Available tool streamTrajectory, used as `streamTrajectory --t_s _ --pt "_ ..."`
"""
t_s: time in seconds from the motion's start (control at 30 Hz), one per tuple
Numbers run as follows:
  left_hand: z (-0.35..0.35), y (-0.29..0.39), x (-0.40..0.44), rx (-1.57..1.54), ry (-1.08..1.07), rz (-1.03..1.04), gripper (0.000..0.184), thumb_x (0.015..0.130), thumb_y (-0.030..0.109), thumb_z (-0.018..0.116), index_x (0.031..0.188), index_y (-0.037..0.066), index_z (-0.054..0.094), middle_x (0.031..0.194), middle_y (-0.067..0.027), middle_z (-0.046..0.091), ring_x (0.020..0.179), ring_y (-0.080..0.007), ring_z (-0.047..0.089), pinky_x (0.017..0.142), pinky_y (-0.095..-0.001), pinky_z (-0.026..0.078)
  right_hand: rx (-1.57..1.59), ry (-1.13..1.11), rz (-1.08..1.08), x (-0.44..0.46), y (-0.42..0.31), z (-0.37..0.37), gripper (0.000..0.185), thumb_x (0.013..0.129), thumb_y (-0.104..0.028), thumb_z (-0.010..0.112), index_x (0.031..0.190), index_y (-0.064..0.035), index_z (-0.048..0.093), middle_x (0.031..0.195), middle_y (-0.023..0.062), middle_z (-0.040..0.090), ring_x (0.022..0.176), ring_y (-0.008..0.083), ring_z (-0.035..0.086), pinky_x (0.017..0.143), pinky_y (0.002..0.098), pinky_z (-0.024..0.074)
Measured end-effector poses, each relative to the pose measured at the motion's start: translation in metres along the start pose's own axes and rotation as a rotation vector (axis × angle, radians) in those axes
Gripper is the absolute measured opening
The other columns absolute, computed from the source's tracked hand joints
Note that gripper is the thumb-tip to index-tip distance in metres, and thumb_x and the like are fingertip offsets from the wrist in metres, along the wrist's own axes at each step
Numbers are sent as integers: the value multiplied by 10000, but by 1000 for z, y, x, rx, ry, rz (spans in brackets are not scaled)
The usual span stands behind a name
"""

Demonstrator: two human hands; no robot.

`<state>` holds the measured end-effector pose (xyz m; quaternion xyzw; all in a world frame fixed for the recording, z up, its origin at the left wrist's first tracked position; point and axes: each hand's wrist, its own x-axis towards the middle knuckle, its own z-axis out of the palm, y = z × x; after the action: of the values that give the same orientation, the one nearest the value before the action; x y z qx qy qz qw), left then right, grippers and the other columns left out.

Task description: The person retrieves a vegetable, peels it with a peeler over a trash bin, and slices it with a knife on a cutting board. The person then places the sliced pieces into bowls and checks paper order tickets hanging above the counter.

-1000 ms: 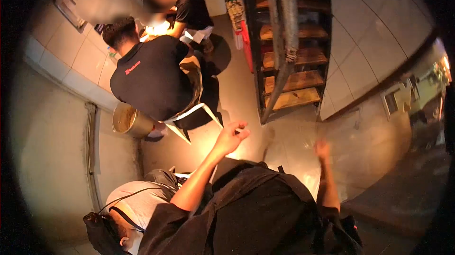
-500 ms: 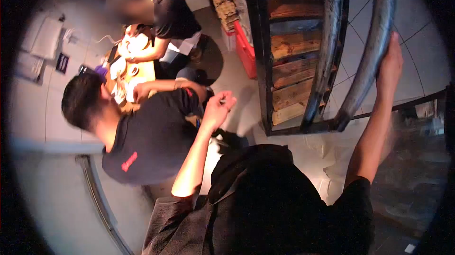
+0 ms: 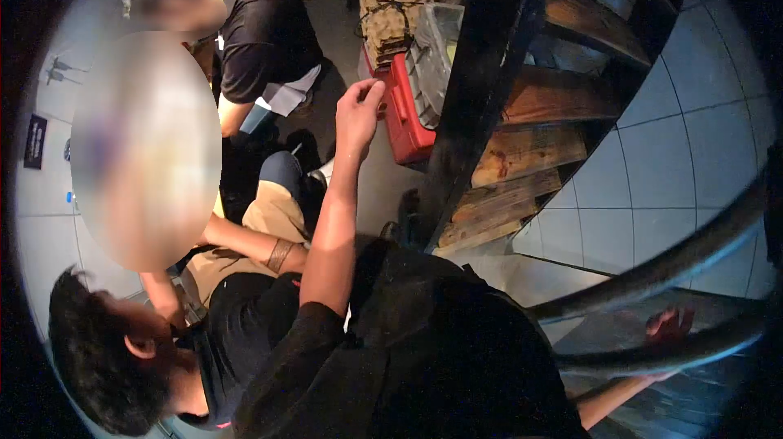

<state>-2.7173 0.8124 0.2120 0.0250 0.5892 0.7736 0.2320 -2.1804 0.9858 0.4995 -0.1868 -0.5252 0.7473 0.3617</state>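
Note:
Raised in front of me, my left hand (image 3: pixel 359 111) has loosely bent fingers with a gap at the thumb, and nothing shows in it. It is nearest to a red crate (image 3: pixel 408 125). At the lower right, my right hand (image 3: pixel 669 325) is at the lower curved metal handrail (image 3: pixel 693 352). Its bent fingers show above the rail and its wrist below, while the rail hides the palm.
Wooden stairs (image 3: pixel 522 161) with a dark frame (image 3: pixel 489 55) rise at the right. Egg trays (image 3: pixel 391 21) stand behind the crate. One person (image 3: pixel 253 308) sits close at the left, and another (image 3: pixel 273 31) bends forward farther back. A wall sign (image 3: pixel 34 141) hangs left.
The view has moved closer to the stairs and seated person. My left hand is higher in view. My right hand went from free to lying on a rail, and now shows lower, around the rail.

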Motion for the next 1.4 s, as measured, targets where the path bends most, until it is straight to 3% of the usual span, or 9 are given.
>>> streamTrajectory --t_s 0.3,0.4,0.5,0.57,0.6,0.63,0.7,0.97,1.4 --pt "62 -65 194 135 -62 39 322 828 299 634 960 7 665 813 -75 655 670 -122 591 612 -284 486 -273 410 119 99 79 41 606 878 -288 547 1381 -63 294 1279 257 440 1166 364 458 906 552 391" --pt "101 -70 237 -21 -161 -117 336 815 312 642 954 7 667 829 -115 667 807 -170 608 735 -300 468 -359 511 212 149 118 67 596 879 -288 544 1374 -61 302 1277 254 443 1161 361 461 906 547 393" --pt "132 -87 278 15 -224 -138 335 867 299 599 988 -12 623 759 -42 588 640 -96 531 534 -251 443 -439 610 298 190 163 105 586 881 -288 540 1368 -59 310 1276 251 446 1157 358 465 905 542 395" --pt "141 -84 294 78 -314 -207 327 840 332 603 972 42 673 842 -107 667 787 -203 613 722 -330 471 -483 643 367 219 190 126 579 882 -288 538 1363 -57 315 1274 249 448 1153 356 467 905 539 397" --pt "152 -105 307 182 -316 -235 313 853 334 568 854 34 655 770 -107 641 736 -206 602 672 -350 465 -499 662 401 230 204 137 576 882 -288 537 1361 -56 318 1274 248 449 1152 355 468 905 537 398" --pt "158 -143 319 143 -376 84 301 837 329 577 777 37 619 718 -98 611 696 -208 589 643 -367 454 -515 679 433 241 218 147 572 882 -288 536 1359 -55 321 1273 247 450 1150 354 469 905 536 398" --pt "186 -177 323 82 -452 392 308 821 323 587 701 39 582 666 -89 580 655 -209 575 614 -383 443 -544 702 488 264 241 164 566 883 -289 534 1354 -54 326 1272 246 452 1147 352 472 905 532 400" --pt "240 -198 273 279 -549 -154 298 819 319 590 717 39 588 682 -87 584 664 -209 574 614 -381 445 -596 714 640 323 311 199 540 887 -289 525 1337 -47 348 1268 238 459 1135 345 481 904 519 406" --pt "303 -155 319 267 -710 37 283 817 313 594 744 39 596 708 -83 590 678 -208 573 613 -377 448 -657 713 709 356 331 210 502 893 -290 510 1308 -37 384 1260 227 471 1114 333 496 902 498 416"
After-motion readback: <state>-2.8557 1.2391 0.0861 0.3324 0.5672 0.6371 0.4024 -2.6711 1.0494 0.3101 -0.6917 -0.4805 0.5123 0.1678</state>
